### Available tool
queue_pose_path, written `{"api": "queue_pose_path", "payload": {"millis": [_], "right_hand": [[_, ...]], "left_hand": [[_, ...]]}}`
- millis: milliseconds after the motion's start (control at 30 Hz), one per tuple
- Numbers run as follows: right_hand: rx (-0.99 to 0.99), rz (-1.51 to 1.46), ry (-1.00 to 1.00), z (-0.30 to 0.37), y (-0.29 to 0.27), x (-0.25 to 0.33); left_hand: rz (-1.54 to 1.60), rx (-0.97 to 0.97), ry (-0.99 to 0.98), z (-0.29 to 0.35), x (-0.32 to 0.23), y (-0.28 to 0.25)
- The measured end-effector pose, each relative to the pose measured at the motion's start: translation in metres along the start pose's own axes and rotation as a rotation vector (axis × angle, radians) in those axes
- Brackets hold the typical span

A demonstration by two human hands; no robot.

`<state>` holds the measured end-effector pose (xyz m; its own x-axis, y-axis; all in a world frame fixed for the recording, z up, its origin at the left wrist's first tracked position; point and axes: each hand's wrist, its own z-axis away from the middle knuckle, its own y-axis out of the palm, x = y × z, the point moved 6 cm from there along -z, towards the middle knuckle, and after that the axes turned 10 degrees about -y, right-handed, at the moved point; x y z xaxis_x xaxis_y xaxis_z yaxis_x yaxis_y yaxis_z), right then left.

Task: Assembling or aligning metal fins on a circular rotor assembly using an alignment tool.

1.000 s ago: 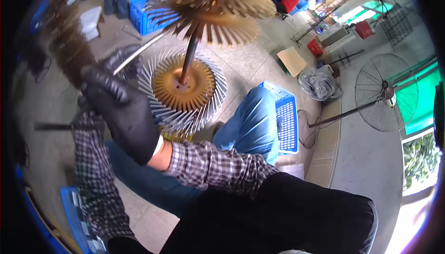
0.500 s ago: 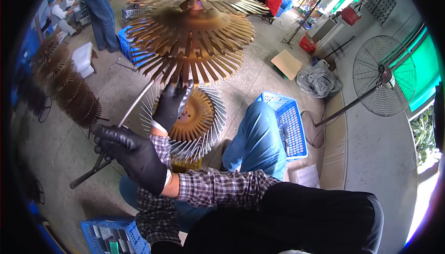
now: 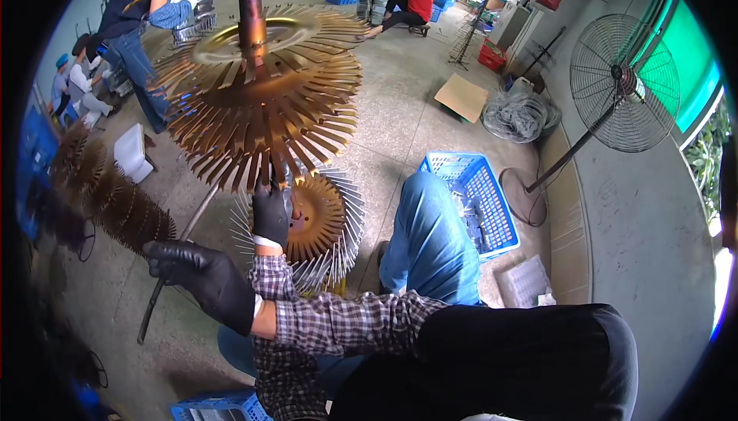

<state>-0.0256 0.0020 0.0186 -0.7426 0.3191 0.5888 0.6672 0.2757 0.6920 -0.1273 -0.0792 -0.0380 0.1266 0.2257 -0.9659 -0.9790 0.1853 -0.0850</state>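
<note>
I have one metal rod (image 3: 200, 212), slanting up from my right hand (image 3: 204, 273), whose gloved fingers are wrapped around it. My left hand (image 3: 270, 212) is up under the tiers of one bronze pronged rack (image 3: 265, 106), by its central shaft; the fingertips are partly hidden, so I cannot tell whether they are closed. That rack stands in front of me, with one low disc (image 3: 317, 213) ringed by silvery prongs beneath; a second, darker rack (image 3: 115, 187) is to my left. Two blue baskets are near me: the knee-side basket (image 3: 503, 225) holds grey and dark pieces, while the lower basket (image 3: 254, 404), cut off by the edge, has pale pieces. A second ago both my hands were together at the left; now the left one is over by the shaft.
</note>
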Motion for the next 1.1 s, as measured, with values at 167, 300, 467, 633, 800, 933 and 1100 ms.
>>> {"api": "queue_pose_path", "payload": {"millis": [167,300,467,633,800,933,1100], "right_hand": [[0.061,0.108,-0.025,0.025,0.007,0.028],[0.107,0.103,0.114,0.046,-0.002,0.047],[0.137,0.045,0.016,0.058,-0.008,0.057],[0.062,0.191,0.129,0.065,-0.021,0.103],[0.132,0.319,0.131,0.083,-0.038,0.123],[0.094,0.307,0.194,0.089,-0.053,0.126],[0.115,0.392,0.158,0.081,-0.041,0.12]], "left_hand": [[-0.087,0.036,-0.266,0.01,-0.005,0.006],[0.353,0.097,0.23,-0.035,0.031,0.004],[0.024,0.051,0.302,-0.06,0.061,-0.009],[0.025,0.078,0.547,-0.079,0.052,0.028],[0.28,0.188,0.277,-0.045,0.038,0.009],[0.314,0.131,0.482,-0.05,0.022,0.006],[0.483,0.25,0.484,-0.092,0.032,0.033]]}}
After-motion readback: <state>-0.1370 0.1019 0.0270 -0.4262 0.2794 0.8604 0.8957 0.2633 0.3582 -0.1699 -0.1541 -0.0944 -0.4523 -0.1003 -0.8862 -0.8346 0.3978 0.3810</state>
